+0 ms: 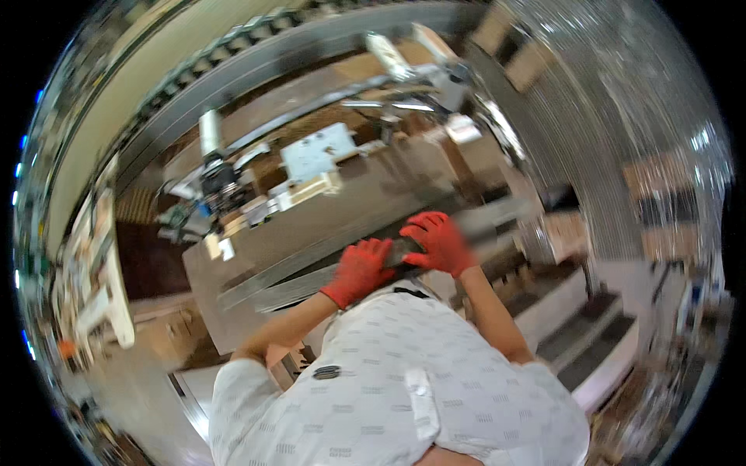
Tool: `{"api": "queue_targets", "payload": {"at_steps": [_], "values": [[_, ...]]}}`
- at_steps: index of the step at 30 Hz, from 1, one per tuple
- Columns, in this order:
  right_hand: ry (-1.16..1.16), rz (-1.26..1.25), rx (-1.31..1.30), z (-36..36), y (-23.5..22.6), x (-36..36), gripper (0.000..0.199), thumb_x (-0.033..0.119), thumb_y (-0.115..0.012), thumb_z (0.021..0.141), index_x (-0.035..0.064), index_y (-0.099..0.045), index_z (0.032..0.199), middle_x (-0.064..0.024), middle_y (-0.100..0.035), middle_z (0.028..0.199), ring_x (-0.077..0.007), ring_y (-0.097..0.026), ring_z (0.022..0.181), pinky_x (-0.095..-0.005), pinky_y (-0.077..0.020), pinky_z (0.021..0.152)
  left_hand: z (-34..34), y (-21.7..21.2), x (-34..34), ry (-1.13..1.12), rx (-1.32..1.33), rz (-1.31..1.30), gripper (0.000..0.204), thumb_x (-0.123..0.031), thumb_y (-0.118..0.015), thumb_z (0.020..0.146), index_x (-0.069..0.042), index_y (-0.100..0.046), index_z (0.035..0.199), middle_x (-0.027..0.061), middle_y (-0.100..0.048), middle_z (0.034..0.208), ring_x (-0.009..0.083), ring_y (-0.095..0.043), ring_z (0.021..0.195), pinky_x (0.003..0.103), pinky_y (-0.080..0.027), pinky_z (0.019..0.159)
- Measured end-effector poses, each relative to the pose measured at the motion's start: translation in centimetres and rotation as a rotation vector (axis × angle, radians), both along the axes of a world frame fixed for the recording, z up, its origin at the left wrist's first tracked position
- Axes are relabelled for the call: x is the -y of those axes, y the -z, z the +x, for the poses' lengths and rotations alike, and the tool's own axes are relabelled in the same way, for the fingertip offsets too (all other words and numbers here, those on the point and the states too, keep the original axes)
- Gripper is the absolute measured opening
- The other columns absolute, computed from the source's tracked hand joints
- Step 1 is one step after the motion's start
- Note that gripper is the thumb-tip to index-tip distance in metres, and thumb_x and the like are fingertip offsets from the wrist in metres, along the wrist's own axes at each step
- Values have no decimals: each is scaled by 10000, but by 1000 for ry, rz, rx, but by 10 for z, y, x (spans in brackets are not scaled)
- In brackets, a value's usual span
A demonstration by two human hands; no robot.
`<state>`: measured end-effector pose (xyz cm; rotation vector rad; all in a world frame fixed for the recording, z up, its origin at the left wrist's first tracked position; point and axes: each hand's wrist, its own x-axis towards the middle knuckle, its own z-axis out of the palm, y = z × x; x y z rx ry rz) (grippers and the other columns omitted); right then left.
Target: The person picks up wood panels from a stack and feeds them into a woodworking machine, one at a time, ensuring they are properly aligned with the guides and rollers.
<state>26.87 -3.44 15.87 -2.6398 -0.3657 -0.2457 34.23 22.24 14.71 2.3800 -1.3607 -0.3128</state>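
A long grey board (299,289) lies slantwise in front of my body, blurred toward its right end. Around its near edge the gloved fingers of my left hand (359,272) are closed. My right hand (438,245), also in a red glove, grips the same board a little farther right, its thumb toward the left hand. A second grey strip (307,255) lies just beyond the first, with a dark gap between them. Both are over the brown worktable (210,283). The undersides of my fingers are hidden.
On the worktable's far side are a pale blue panel (318,151), a cream block (315,189) and a dark clamp-like device (219,177). Cardboard boxes (566,235) stand to the right. Stacked grey boards (587,330) lie at the lower right, and pale wooden pieces (113,311) at the left.
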Motion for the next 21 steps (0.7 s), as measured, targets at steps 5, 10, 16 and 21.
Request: {"api": "queue_targets", "payload": {"at_steps": [5,10,16,21], "values": [[287,0,231,-60,3,23,453,381,-867,856,160,-709,1220,-114,-694,1285,-370,-634,1224,-548,-450,1116,-7,-2,-1,-49,-91,-41,638,-370,-816,918,-42,-570,1407,203,-694,1255,401,-688,1132,502,-574,906],[823,159,441,-120,67,33,320,170,-853,856,108,-697,1128,-125,-700,1197,-380,-648,1147,-547,-475,1055,-8,-4,-4,-50,-30,-133,616,-360,-801,938,-31,-567,1404,211,-686,1272,412,-690,1118,507,-577,890],[826,26,357,-144,115,25,358,190,-851,853,120,-699,1170,-134,-669,1268,-384,-616,1219,-559,-467,1058,47,-52,-17,-132,-67,-41,605,-346,-815,934,-63,-585,1416,194,-699,1292,419,-705,1096,501,-585,877],[547,-41,343,-102,84,4,403,256,-835,873,127,-690,1226,-128,-647,1324,-377,-610,1259,-601,-446,1130,122,4,-48,-217,44,-106,531,-396,-790,958,-101,-617,1365,148,-725,1212,390,-726,1049,498,-599,827]]}}
